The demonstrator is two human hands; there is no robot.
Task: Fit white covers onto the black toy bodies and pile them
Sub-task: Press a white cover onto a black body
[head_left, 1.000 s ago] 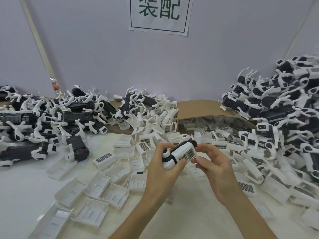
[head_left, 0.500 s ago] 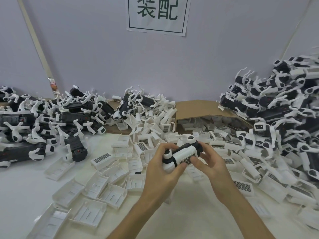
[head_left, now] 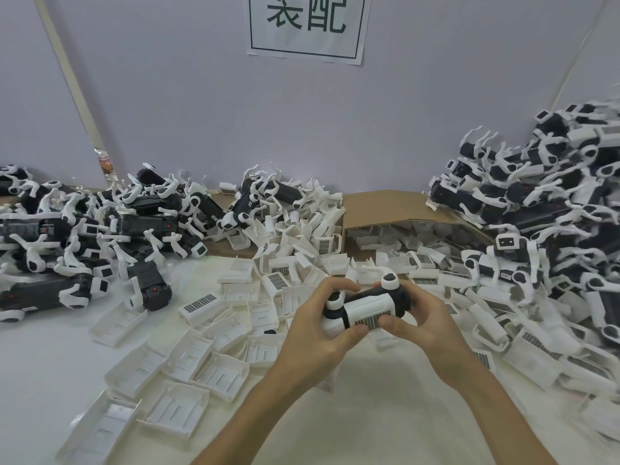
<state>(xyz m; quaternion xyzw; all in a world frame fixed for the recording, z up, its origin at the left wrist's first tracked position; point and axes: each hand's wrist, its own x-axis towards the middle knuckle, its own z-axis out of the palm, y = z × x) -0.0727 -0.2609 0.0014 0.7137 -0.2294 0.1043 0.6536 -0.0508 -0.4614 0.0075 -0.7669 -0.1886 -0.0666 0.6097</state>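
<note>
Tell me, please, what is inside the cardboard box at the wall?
Loose white covers fill the open mouth of the cardboard box and spill onto the table. Its brown top hides the deeper part.

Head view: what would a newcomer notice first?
Dead centre, the left hand and right hand grip a black toy with a white cover on it. A tall pile of toys fills the right edge and a lower pile the left, with loose covers scattered on the table between. A sign hangs on the wall above.
</note>
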